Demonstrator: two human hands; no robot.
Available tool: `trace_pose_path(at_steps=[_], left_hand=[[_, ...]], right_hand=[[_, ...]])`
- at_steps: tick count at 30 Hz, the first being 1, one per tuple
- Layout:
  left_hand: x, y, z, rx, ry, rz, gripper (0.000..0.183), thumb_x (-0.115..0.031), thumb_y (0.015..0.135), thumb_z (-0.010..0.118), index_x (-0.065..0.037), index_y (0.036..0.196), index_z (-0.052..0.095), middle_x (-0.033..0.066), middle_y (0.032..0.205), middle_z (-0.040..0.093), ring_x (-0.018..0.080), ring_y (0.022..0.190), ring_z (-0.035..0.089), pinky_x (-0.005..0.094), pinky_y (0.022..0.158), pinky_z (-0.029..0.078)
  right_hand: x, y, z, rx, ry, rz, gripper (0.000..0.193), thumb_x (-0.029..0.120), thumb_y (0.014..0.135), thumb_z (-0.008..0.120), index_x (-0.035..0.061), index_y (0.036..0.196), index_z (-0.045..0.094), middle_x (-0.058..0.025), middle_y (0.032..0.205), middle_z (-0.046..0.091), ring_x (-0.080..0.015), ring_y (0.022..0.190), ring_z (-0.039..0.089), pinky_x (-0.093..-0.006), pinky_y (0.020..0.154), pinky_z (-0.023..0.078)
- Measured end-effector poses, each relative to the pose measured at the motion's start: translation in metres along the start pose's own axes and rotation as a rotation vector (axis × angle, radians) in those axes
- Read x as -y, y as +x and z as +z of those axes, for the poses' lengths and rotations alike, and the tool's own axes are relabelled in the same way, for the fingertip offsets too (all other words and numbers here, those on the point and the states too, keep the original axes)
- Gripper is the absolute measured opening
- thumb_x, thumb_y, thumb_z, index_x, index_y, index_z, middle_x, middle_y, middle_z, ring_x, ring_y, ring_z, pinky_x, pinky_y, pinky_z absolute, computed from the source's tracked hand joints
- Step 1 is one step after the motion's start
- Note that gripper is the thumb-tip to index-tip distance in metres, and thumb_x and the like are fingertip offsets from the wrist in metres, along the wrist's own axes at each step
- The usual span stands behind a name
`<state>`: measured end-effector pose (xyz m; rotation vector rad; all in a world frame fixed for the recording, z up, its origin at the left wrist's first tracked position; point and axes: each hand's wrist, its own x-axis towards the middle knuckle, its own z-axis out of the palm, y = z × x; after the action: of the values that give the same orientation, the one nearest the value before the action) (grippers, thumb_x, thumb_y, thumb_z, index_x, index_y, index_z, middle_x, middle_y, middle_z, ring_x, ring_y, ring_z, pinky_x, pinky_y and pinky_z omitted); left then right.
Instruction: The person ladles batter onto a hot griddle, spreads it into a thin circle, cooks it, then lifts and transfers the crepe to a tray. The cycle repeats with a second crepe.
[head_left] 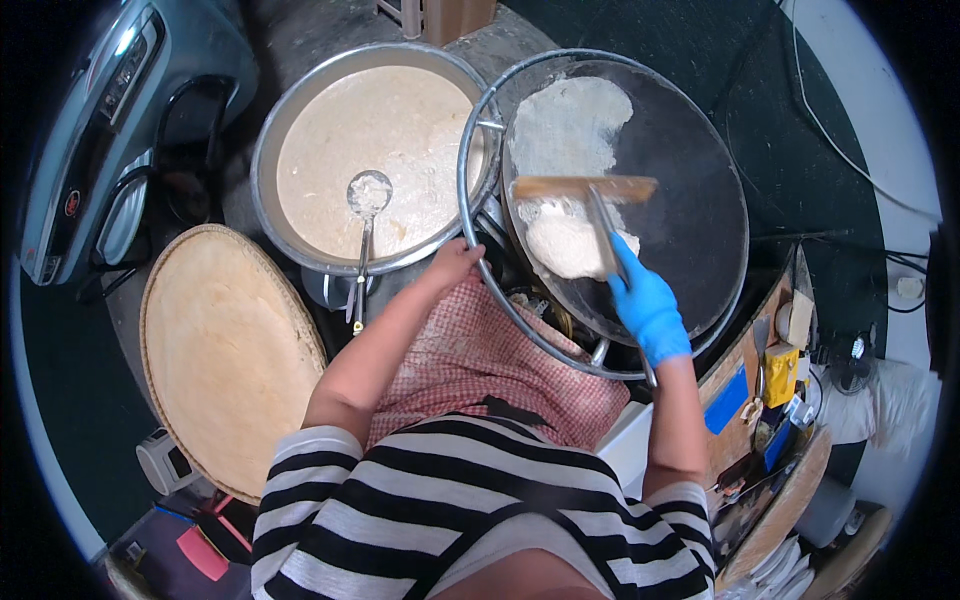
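My right hand point(650, 310), in a blue glove, grips the handle of a T-shaped wooden batter spreader point(640, 188). The spreader is slightly blurred. Its bar lies across pale batter on a round black griddle point(695, 170). A thick mound of batter point(565, 245) sits just below the bar, and a thin pale layer point(570, 120) covers the griddle's upper left. My bare left hand point(455, 262) is closed on the metal ring point(464, 165) that surrounds the griddle; its fingertips are partly hidden.
Left of the griddle stands a large metal pot point(262, 165) of batter, with a ladle point(366, 230) in it. A round woven tray point(150, 330) bearing a pale flat sheet leans nearer me. At right, a cluttered wooden board point(735, 365) holds a yellow box point(780, 375).
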<state>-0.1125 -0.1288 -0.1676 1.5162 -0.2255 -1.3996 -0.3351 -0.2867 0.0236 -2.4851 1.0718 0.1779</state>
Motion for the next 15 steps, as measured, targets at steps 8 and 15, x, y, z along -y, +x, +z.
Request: trace_pose_path(at_steps=[8, 15], left_hand=[[0.015, -0.042, 0.013, -0.044, -0.098, 0.057, 0.032, -0.029, 0.090, 0.051, -0.004, 0.110, 0.050, 0.0063, 0.085, 0.059, 0.0139, 0.066, 0.058, 0.0255, 0.057, 0.047], [0.045, -0.062, 0.064, -0.130, 0.127, 0.134, 0.025, -0.023, 0.088, 0.053, -0.002, 0.103, 0.051, 0.0070, 0.084, 0.059, 0.0179, 0.070, 0.059, 0.0310, 0.062, 0.049]], right_hand=[[-0.012, -0.041, -0.008, 0.077, -0.088, 0.093, 0.057, 0.016, 0.082, 0.054, 0.0254, 0.135, 0.034, -0.0240, 0.083, 0.061, -0.0398, 0.073, 0.060, -0.0463, 0.067, 0.047], [0.011, 0.021, 0.007, -0.009, -0.076, 0.046, 0.056, 0.017, 0.083, 0.053, 0.0253, 0.135, 0.035, -0.0232, 0.084, 0.061, -0.0398, 0.073, 0.060, -0.0459, 0.067, 0.048]])
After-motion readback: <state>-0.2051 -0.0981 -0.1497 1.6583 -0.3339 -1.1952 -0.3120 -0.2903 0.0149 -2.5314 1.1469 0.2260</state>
